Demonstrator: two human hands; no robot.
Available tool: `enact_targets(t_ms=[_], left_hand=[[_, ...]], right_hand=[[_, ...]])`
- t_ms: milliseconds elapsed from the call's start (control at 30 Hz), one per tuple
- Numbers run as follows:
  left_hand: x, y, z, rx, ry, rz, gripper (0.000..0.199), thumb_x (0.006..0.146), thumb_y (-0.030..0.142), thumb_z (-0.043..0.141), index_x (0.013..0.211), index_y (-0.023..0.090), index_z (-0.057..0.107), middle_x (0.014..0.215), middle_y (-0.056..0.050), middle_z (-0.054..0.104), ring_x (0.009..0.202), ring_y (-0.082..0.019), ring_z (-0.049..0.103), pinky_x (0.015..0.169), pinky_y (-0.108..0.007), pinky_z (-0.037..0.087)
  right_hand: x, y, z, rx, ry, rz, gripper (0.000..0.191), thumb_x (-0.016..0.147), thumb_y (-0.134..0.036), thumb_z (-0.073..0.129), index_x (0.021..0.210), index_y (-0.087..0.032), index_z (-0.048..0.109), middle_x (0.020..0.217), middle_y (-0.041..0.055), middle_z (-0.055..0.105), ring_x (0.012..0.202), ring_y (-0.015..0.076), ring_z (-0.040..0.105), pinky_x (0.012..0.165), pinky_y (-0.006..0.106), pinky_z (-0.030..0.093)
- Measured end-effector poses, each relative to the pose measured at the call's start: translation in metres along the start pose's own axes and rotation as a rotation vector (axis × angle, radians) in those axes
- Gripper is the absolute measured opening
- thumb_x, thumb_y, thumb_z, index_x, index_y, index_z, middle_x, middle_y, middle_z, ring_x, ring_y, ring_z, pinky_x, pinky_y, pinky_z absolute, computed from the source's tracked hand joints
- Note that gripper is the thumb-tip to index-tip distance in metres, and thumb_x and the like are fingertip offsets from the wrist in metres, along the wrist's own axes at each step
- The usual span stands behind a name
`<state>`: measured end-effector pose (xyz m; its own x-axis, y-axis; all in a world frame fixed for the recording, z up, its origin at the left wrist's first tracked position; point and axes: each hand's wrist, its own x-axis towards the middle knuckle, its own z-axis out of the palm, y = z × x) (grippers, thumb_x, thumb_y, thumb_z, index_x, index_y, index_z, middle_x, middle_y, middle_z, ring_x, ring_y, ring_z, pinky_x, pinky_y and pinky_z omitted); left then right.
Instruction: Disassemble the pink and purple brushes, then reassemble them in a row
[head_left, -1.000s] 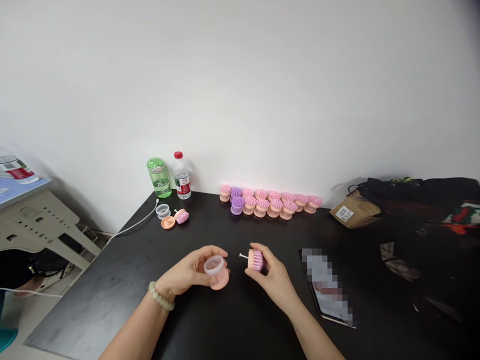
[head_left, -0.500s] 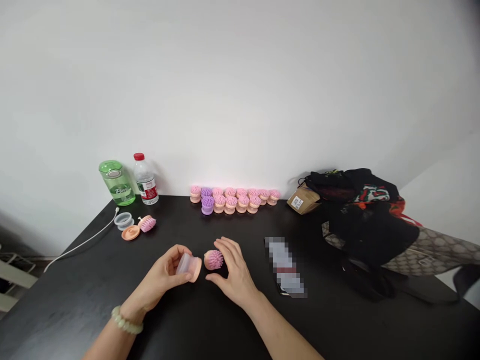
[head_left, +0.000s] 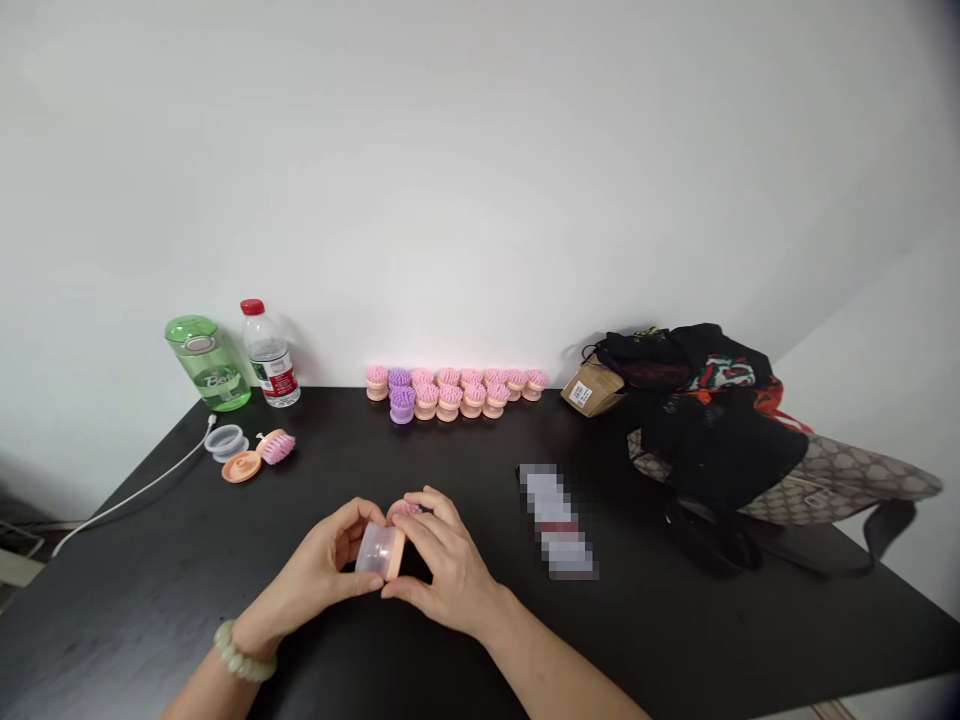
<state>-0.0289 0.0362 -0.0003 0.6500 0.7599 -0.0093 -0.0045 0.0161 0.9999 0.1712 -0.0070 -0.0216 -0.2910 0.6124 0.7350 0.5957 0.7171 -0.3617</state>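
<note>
My left hand (head_left: 324, 562) holds a small translucent cup (head_left: 375, 550) with a peach rim, thumb below and fingers behind it. My right hand (head_left: 454, 572) is closed on the cup's peach rim, its thumb at the lower edge and fingertips at the upper. Behind the right fingers, a pink bristled scrubber head (head_left: 406, 507) shows in part; the rest of it is hidden. The cup lies tilted on its side, rim facing right. A bracelet of pale green beads (head_left: 244, 652) is on my left wrist.
Pink scrubbers (head_left: 448, 402) and purple ones (head_left: 402, 404) stand in two rows by the wall. At left are a green bottle (head_left: 214, 375), a water bottle (head_left: 271, 365), a loose scrubber head (head_left: 276, 447), a peach disc (head_left: 241, 467) and clear rings (head_left: 226, 440). A bag (head_left: 780, 475) lies right.
My right hand has moved left, from around the scrubber head onto the cup's rim, and its fingers have closed. The left hand still holds the cup. The whole view has shifted slightly.
</note>
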Motion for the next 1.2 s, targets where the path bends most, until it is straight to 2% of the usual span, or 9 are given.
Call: enact_targets(t_ms=[433, 633, 733, 833, 900, 1033, 1200], left_hand=[[0.000, 0.001, 0.000, 0.063, 0.028, -0.036, 0.043, 0.066, 0.033, 0.085, 0.095, 0.017, 0.057, 0.083, 0.002, 0.057, 0.069, -0.011, 0.050, 0.062, -0.022, 0.040], [0.001, 0.000, 0.004, -0.002, 0.083, -0.074, 0.042, 0.067, 0.039, 0.085, 0.089, 0.016, 0.058, 0.079, 0.003, 0.057, 0.068, -0.010, 0.048, 0.062, -0.021, 0.040], [0.001, 0.001, 0.006, -0.041, 0.088, -0.100, 0.040, 0.071, 0.044, 0.082, 0.086, 0.016, 0.058, 0.074, 0.003, 0.058, 0.067, -0.011, 0.051, 0.062, -0.022, 0.044], [0.001, -0.001, 0.008, -0.088, 0.056, -0.124, 0.041, 0.076, 0.053, 0.075, 0.084, 0.016, 0.058, 0.072, -0.001, 0.062, 0.066, -0.014, 0.056, 0.059, -0.025, 0.049], [0.000, -0.002, 0.008, -0.102, 0.046, -0.152, 0.043, 0.079, 0.056, 0.070, 0.083, 0.016, 0.058, 0.069, -0.002, 0.064, 0.061, -0.014, 0.058, 0.052, -0.023, 0.048], [-0.001, -0.005, 0.013, -0.153, 0.052, -0.223, 0.048, 0.083, 0.063, 0.062, 0.077, 0.016, 0.057, 0.061, -0.003, 0.064, 0.043, -0.009, 0.052, 0.035, -0.016, 0.035], [0.001, -0.011, 0.017, -0.274, 0.076, -0.293, 0.049, 0.084, 0.062, 0.058, 0.065, 0.017, 0.052, 0.041, 0.006, 0.044, 0.031, -0.003, 0.031, 0.031, -0.014, 0.010]], right_hand=[[0.005, -0.010, -0.002, 0.023, 0.073, -0.034, 0.056, 0.091, -0.059, 0.056, 0.117, -0.010, 0.062, 0.097, 0.0144, 0.073, 0.102, 0.0293, 0.063, 0.096, 0.053, 0.053], [0.007, -0.013, -0.007, -0.040, 0.042, -0.079, 0.038, 0.094, -0.042, 0.061, 0.118, -0.013, 0.062, 0.101, 0.0132, 0.072, 0.105, 0.0288, 0.064, 0.098, 0.054, 0.053], [0.008, -0.015, -0.009, -0.088, 0.041, -0.111, 0.027, 0.095, -0.028, 0.059, 0.119, -0.014, 0.062, 0.103, 0.0115, 0.072, 0.107, 0.0272, 0.063, 0.099, 0.052, 0.053], [0.009, -0.017, -0.010, -0.138, 0.049, -0.157, 0.030, 0.094, -0.015, 0.055, 0.124, -0.016, 0.060, 0.105, 0.0104, 0.072, 0.108, 0.0256, 0.063, 0.099, 0.049, 0.055], [0.009, -0.017, -0.010, -0.143, 0.050, -0.185, 0.034, 0.094, -0.012, 0.055, 0.127, -0.017, 0.059, 0.105, 0.0110, 0.072, 0.108, 0.0252, 0.063, 0.098, 0.049, 0.056], [0.005, -0.017, -0.009, -0.145, 0.051, -0.231, 0.039, 0.092, -0.008, 0.058, 0.130, -0.019, 0.058, 0.105, 0.0101, 0.074, 0.108, 0.0244, 0.064, 0.098, 0.049, 0.056], [0.005, -0.020, -0.012, -0.148, 0.016, -0.328, 0.035, 0.093, -0.007, 0.059, 0.125, -0.020, 0.060, 0.108, 0.0073, 0.076, 0.106, 0.0213, 0.067, 0.100, 0.046, 0.056]])
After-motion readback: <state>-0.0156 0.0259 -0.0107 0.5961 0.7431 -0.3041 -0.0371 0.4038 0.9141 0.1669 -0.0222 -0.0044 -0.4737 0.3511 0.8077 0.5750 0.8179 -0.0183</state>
